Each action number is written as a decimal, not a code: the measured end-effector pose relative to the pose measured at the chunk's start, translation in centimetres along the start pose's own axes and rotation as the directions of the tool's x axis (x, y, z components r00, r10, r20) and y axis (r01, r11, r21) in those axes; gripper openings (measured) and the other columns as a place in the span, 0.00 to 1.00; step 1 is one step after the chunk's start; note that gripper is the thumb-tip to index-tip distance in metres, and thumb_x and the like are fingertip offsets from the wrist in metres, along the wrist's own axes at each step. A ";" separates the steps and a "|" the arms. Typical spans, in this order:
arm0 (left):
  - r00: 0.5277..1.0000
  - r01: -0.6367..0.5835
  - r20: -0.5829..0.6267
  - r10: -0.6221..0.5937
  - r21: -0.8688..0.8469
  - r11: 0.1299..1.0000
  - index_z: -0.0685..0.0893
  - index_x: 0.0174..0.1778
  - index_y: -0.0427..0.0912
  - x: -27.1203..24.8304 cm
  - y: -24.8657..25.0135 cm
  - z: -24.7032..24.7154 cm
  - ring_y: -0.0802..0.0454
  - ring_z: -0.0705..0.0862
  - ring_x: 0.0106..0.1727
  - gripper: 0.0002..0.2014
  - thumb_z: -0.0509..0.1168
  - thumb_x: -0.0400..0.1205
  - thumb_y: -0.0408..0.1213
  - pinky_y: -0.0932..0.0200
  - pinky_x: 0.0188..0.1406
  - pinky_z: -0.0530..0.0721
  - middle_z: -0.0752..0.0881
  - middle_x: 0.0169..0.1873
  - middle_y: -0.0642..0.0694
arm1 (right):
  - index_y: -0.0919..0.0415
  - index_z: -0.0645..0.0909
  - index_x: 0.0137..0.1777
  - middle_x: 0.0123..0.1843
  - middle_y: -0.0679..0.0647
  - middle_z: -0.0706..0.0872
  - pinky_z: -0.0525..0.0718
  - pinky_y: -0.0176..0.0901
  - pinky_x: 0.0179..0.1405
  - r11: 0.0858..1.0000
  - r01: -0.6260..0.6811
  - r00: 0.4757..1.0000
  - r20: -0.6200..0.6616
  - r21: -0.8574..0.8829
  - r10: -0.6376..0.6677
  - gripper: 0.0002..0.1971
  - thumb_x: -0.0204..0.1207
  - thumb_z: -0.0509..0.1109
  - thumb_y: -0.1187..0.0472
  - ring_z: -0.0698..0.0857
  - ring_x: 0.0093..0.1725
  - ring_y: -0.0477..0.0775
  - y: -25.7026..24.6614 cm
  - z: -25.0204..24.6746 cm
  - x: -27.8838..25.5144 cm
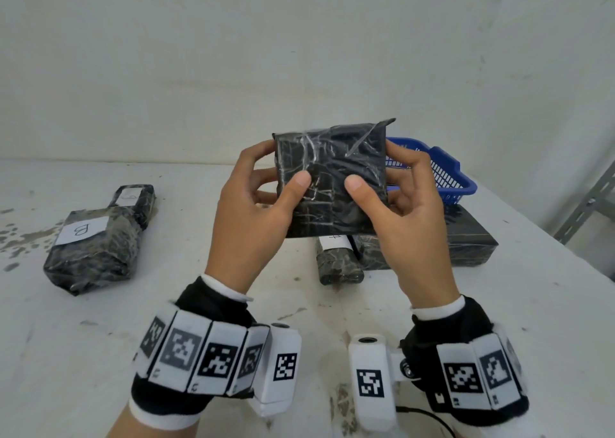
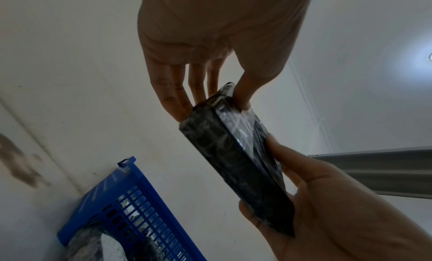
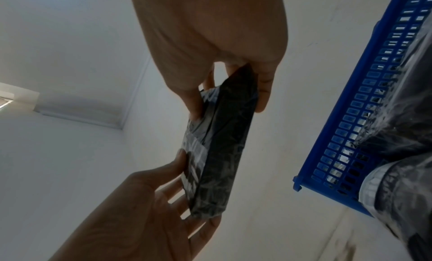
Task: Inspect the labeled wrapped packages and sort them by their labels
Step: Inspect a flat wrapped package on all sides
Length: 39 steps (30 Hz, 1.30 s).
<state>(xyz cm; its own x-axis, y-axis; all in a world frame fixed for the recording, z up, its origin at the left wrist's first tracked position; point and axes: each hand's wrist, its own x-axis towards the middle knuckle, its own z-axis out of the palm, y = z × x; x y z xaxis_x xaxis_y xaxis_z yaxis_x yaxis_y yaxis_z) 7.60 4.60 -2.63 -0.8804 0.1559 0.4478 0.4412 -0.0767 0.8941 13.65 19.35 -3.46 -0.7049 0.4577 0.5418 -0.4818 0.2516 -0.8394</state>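
Note:
I hold a flat package (image 1: 332, 178) in black crinkled wrap upright above the table, one hand on each side. My left hand (image 1: 283, 193) pinches its left edge, thumb on the near face, fingers behind. My right hand (image 1: 397, 209) pinches the right edge the same way. The near face shows no label. The left wrist view shows the package (image 2: 233, 163) edge-on between my left hand (image 2: 210, 65) and right hand (image 2: 327, 209). In the right wrist view the package (image 3: 222, 145) sits between my right hand (image 3: 210, 43) and left hand (image 3: 128, 209).
Two wrapped packages lie at the left of the white table (image 1: 199, 321), one labelled B (image 1: 90, 248), another (image 1: 136, 201) behind it. Below my hands lie a labelled package (image 1: 339, 261) and a black box (image 1: 472, 241). A blue basket (image 1: 442, 171) holding wrapped packages stands behind them.

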 end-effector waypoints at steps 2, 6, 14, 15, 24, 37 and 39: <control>1.000 0.002 -0.019 -0.002 -0.020 1.000 0.77 0.67 0.53 0.0 0.0 -0.1 0.60 0.89 0.38 0.20 0.71 0.80 0.44 0.69 0.35 0.84 0.89 0.50 0.52 | 0.50 0.77 0.67 0.55 0.53 0.92 0.91 0.45 0.44 1.000 0.002 1.000 -0.012 -0.008 -0.002 0.18 0.79 0.75 0.57 0.92 0.48 0.53 0.1 -0.1 0.0; 1.000 -0.016 -0.023 0.015 -0.038 0.999 0.77 0.66 0.56 -0.1 0.1 -0.1 0.57 0.91 0.41 0.18 0.70 0.80 0.42 0.68 0.35 0.85 0.88 0.54 0.50 | 0.46 0.77 0.66 0.55 0.48 0.92 0.90 0.40 0.44 0.999 0.009 1.000 -0.014 -0.052 -0.010 0.18 0.78 0.75 0.55 0.91 0.47 0.50 0.2 -0.2 0.1; 0.998 -0.067 -0.017 0.066 -0.029 0.997 0.78 0.69 0.56 -0.2 0.1 0.0 0.51 0.89 0.52 0.21 0.70 0.79 0.47 0.61 0.46 0.88 0.88 0.56 0.51 | 0.51 0.83 0.69 0.58 0.47 0.91 0.89 0.65 0.54 0.994 0.029 0.999 -0.017 -0.106 -0.031 0.23 0.75 0.77 0.48 0.87 0.51 0.70 0.1 0.2 -0.1; 0.997 -0.071 -0.014 0.070 -0.030 0.997 0.78 0.68 0.56 -0.2 0.1 0.0 0.50 0.89 0.53 0.21 0.71 0.79 0.46 0.58 0.48 0.89 0.88 0.56 0.52 | 0.50 0.83 0.69 0.57 0.47 0.91 0.89 0.66 0.53 0.993 0.033 0.999 -0.029 -0.111 -0.037 0.24 0.73 0.78 0.46 0.87 0.51 0.71 0.1 0.2 -0.2; 0.996 -0.088 0.014 0.090 -0.084 0.993 0.80 0.66 0.52 -0.2 0.2 0.0 0.53 0.90 0.53 0.18 0.70 0.80 0.43 0.47 0.56 0.88 0.91 0.52 0.48 | 0.43 0.83 0.62 0.49 0.47 0.93 0.91 0.65 0.46 0.997 0.046 0.999 0.014 -0.066 -0.045 0.18 0.73 0.76 0.45 0.87 0.48 0.74 -0.5 0.4 -0.5; 0.994 -0.076 0.064 0.090 -0.196 0.978 0.83 0.62 0.50 -0.1 0.4 -0.1 0.68 0.86 0.49 0.12 0.65 0.82 0.41 0.69 0.50 0.81 0.89 0.47 0.60 | 0.43 0.87 0.51 0.51 0.53 0.91 0.89 0.43 0.37 0.999 -0.008 1.000 -0.013 0.054 0.009 0.05 0.78 0.70 0.52 0.88 0.38 0.55 -0.2 -0.1 0.1; 0.994 -0.066 0.070 0.082 -0.205 0.977 0.84 0.59 0.49 -0.1 0.5 -0.2 0.69 0.86 0.46 0.09 0.63 0.85 0.36 0.70 0.48 0.82 0.89 0.42 0.63 | 0.44 0.87 0.49 0.52 0.56 0.90 0.89 0.43 0.37 0.999 0.001 1.000 -0.009 0.052 0.000 0.05 0.77 0.71 0.51 0.88 0.39 0.55 -0.2 -0.1 0.1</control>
<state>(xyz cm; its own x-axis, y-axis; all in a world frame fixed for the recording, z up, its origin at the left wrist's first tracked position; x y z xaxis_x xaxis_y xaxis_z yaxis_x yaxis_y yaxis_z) 7.88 4.39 -2.28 -0.8269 0.2177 0.5185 0.4536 -0.2867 0.8438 13.72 19.48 -3.23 -0.7003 0.4651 0.5415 -0.5087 0.2071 -0.8357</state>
